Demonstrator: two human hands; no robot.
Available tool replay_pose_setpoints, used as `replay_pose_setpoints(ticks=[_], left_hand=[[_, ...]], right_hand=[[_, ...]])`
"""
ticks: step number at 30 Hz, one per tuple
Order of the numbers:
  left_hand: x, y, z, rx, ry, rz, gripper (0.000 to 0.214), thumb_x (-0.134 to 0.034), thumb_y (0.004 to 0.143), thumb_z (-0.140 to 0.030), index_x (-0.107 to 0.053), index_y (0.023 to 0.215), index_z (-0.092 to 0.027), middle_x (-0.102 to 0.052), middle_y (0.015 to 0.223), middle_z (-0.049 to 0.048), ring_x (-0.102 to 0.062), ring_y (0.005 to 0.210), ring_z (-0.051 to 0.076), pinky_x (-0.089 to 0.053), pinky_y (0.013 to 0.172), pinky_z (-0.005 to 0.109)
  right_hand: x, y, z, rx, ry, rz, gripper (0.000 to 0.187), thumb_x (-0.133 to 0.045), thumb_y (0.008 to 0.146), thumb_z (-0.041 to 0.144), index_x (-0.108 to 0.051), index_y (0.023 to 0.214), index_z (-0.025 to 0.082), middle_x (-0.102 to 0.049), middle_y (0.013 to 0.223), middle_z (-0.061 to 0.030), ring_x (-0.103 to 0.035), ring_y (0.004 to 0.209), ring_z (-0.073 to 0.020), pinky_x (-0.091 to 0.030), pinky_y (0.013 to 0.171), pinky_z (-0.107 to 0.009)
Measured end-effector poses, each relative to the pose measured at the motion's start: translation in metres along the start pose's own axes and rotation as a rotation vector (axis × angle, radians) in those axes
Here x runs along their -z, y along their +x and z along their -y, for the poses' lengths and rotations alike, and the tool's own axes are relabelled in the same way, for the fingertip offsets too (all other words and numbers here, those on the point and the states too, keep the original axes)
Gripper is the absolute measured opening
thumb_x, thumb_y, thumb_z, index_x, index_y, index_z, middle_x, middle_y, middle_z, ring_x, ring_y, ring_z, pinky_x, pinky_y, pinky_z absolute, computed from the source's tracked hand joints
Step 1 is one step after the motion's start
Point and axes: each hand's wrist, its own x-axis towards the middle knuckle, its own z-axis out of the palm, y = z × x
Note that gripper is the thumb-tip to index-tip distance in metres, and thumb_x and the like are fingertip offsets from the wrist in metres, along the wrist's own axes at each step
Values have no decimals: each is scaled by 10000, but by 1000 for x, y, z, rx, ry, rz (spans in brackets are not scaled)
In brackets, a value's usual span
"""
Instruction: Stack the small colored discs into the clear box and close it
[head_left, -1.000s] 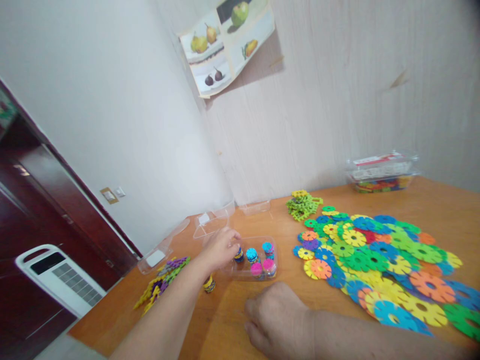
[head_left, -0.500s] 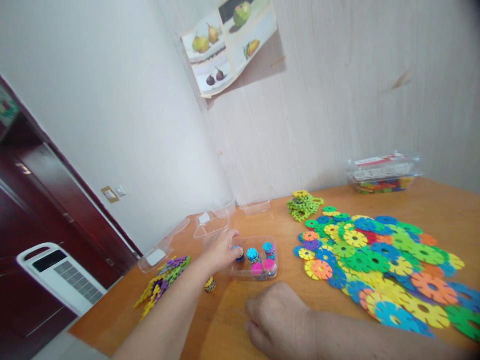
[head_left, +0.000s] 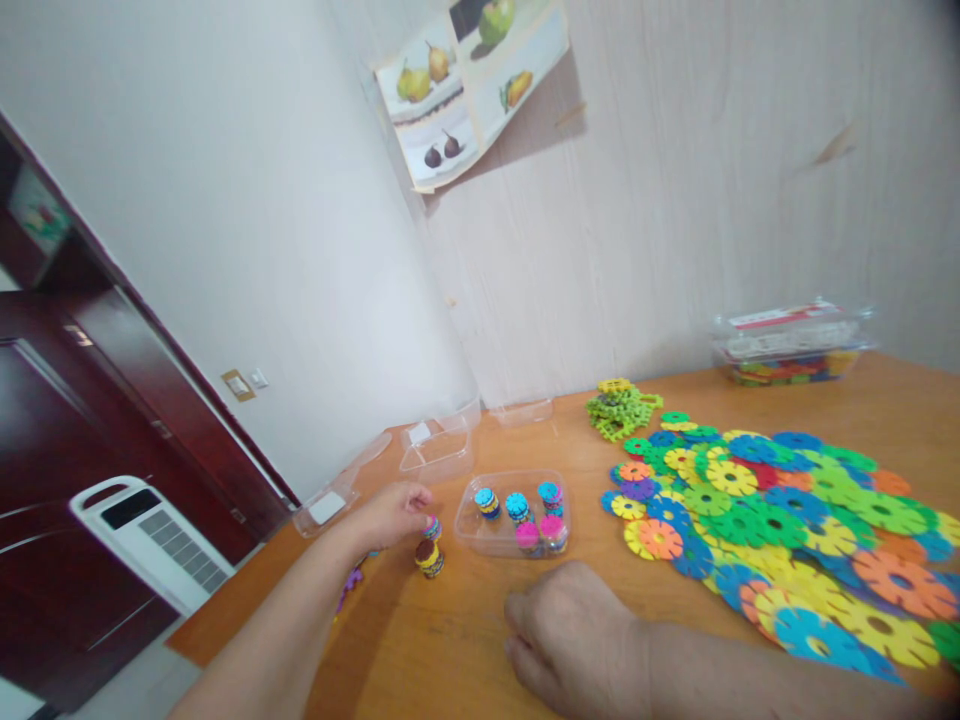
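My left hand (head_left: 394, 510) reaches out over the wooden table (head_left: 465, 640), fingers pinched on a small stack of coloured discs (head_left: 432, 527). Just below it a second small stack (head_left: 429, 557) stands on the table. To their right a clear plastic tray (head_left: 514, 542) holds several more short stacks (head_left: 517, 508). My right hand (head_left: 574, 635) rests near the front edge as a loose fist, back up, with nothing visible in it.
A wide spread of large flat flower-shaped discs (head_left: 780, 520) covers the right side. A green pile (head_left: 621, 408) lies behind it, a filled clear box (head_left: 791, 345) by the wall. Empty clear lids and trays (head_left: 439, 450) sit at the back left. A white appliance (head_left: 150, 540) stands on the floor.
My left hand has drawn back leftward out of the clear tray, carrying a small stack to beside the stack standing on the table. The view shifted slightly left. My right hand stayed put.
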Motion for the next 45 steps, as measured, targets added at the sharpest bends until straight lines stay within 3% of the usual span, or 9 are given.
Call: replay_pose_setpoints(ticks=[5, 14, 17, 20, 24, 27, 35, 40, 45], left_hand=[[-6, 0, 5, 29, -11, 79, 346, -693, 550, -345, -655, 842, -164, -700, 767, 15, -642, 771, 195, -469, 696, 269], [1, 1, 8, -3, 40, 40, 298, -649, 586, -322, -654, 827, -147, -693, 758, 21, -628, 746, 183, -449, 658, 252], [6, -1, -8, -102, 66, -20, 280, -610, 647, -322, -660, 861, -149, -687, 803, 26, -620, 771, 181, -453, 671, 253], [4, -3, -37, -227, 143, -67, 257, -552, 730, -311, -669, 908, -167, -665, 826, 25, -603, 754, 168, -450, 673, 259], [-9, -4, -75, -430, 330, -142, 197, -568, 751, -281, -694, 873, -191, -626, 877, 42, -575, 834, 176, -436, 748, 268], [-22, -2, -88, -456, 384, -131, 203, -571, 785, -308, -704, 894, -201, -624, 899, 54, -574, 859, 184, -434, 759, 266], [-39, 7, -84, -441, 419, -161, 233, -625, 759, -292, -706, 965, -222, -646, 942, 67, -598, 923, 217, -439, 792, 295], [-32, 8, -71, -446, 337, -206, 285, -591, 803, -351, -671, 1037, -209, -663, 980, 63, -613, 919, 203, -457, 804, 297], [-19, 10, -54, -402, 298, -258, 246, -577, 785, -277, -677, 997, -201, -659, 963, 54, -609, 916, 195, -464, 815, 301]], right_hand=[[1, -1, 0, -36, 43, -6, 312, -403, 898, 319, -684, 901, 184, -747, 864, -95, -701, 752, -245, -384, 558, -295], [-3, 1, -2, -24, 53, -31, 312, -405, 892, 326, -682, 891, 184, -746, 851, -93, -696, 736, -240, -360, 538, -297], [-4, 0, -2, -11, 41, -34, 315, -399, 893, 320, -681, 890, 180, -742, 830, -97, -692, 716, -235, -339, 515, -293], [-4, -1, -2, -17, 42, -39, 315, -403, 891, 323, -684, 887, 180, -743, 822, -96, -689, 705, -228, -337, 514, -291], [-7, 0, -2, -30, 68, -54, 308, -422, 880, 332, -690, 870, 182, -747, 835, -93, -692, 711, -227, -351, 534, -294], [-7, 1, -2, -35, 70, -68, 317, -422, 881, 346, -693, 867, 180, -747, 835, -94, -695, 715, -230, -354, 539, -297], [-9, 0, -3, -6, 38, -95, 317, -416, 886, 340, -686, 851, 178, -743, 811, -89, -690, 682, -224, -348, 525, -298], [-8, 1, -3, -8, 39, -87, 312, -412, 890, 332, -683, 856, 183, -744, 820, -87, -688, 690, -225, -353, 525, -299], [-3, 1, -1, -4, 28, -55, 298, -410, 892, 309, -679, 882, 180, -745, 845, -93, -692, 717, -236, -370, 534, -298]])
